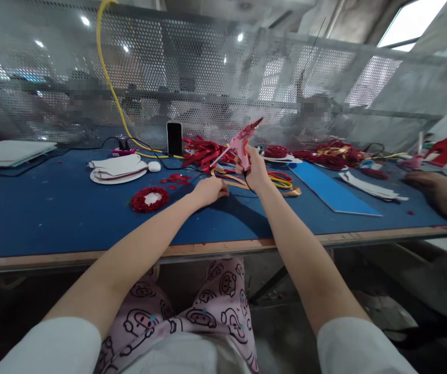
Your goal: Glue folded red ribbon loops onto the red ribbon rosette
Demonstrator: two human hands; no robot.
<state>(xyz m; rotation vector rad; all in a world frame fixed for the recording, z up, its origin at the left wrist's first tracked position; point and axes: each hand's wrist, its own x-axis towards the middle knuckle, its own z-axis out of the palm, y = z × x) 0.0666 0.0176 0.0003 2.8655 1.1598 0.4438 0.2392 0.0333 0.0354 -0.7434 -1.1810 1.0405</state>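
My right hand [253, 165] grips a pink hot glue gun [241, 144] by its handle, its reddish nozzle pointing up and to the right. A white glue stick [221, 155] juts from the gun's back end. Low over the blue tabletop, my left hand [211, 191] is closed with its fingers curled down; whatever they hold is hidden. Gold ribbon [231, 179] lies just behind that hand. To its left are loose red pieces [176, 179] and a red ruffled ring [149, 199] with a white centre. Yellow-handled scissors [281, 180] lie right of my right hand.
Red ribbon [208, 151] is heaped behind my hands, near a propped phone [174, 138]. White cut pieces [116, 169] are stacked at left. A blue board [332, 189] and white strips [373, 187] lie at right, near another person's hand [426, 182]. A perforated metal screen [215, 78] stands behind.
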